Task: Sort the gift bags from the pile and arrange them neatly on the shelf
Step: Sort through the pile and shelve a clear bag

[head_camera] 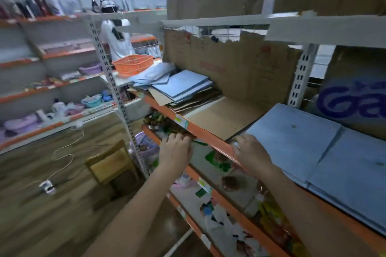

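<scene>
Flat light-blue gift bags (292, 142) lie stacked on the orange-edged shelf (200, 129) at the right. My right hand (252, 154) is at their near left corner, fingers curled over the top and thumb under the edge. A looser pile of blue and brown flat bags (183, 85) lies further back on the same shelf. One shelf down are patterned green-and-brown gift bags (219, 162). My left hand (175, 150) reaches under the shelf edge, its fingers curled over their top. The frame is blurred.
Torn cardboard (240, 69) lines the shelf back and floor. An orange basket (132, 63) sits at the shelf's far end. A wooden stool (110, 165) and a white cable (62, 156) are on the floor at left. A person in white (117, 37) stands beyond.
</scene>
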